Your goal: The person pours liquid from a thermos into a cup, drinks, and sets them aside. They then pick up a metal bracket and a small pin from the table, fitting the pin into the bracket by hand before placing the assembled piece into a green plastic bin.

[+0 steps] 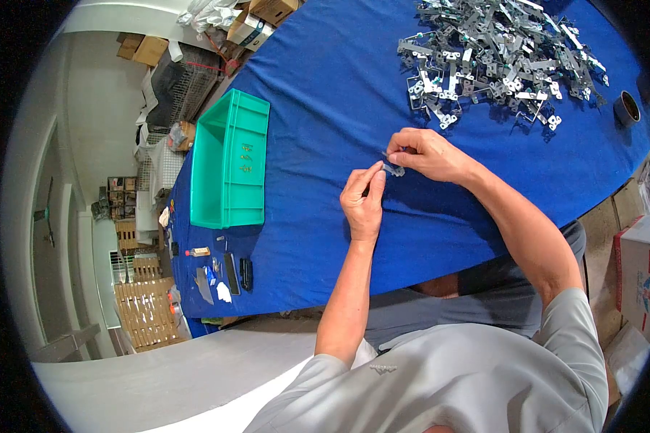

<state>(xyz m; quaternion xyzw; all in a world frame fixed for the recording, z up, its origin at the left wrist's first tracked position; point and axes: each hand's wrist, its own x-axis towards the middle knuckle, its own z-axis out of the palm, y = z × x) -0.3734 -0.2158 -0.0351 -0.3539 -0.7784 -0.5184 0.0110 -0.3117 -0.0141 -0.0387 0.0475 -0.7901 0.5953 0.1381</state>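
Over the blue cloth, my left hand (362,203) pinches one end of a small silvery metal bracket (395,171) between thumb and fingertips. My right hand (433,156) is close beside it, with thumb and forefinger pressed together at the bracket's upper side. Whether the right fingertips hold the bracket itself or a tiny part against it, I cannot make out. Beyond the hands, at the upper right, lies a large heap of similar metal brackets (484,61), some with small green bits.
A green plastic crate (247,162) stands to the left on the blue cloth (310,108). Near the left corner lie a small bottle (198,252), a black object (246,274) and other small items. A round tin (627,108) stands at the right edge.
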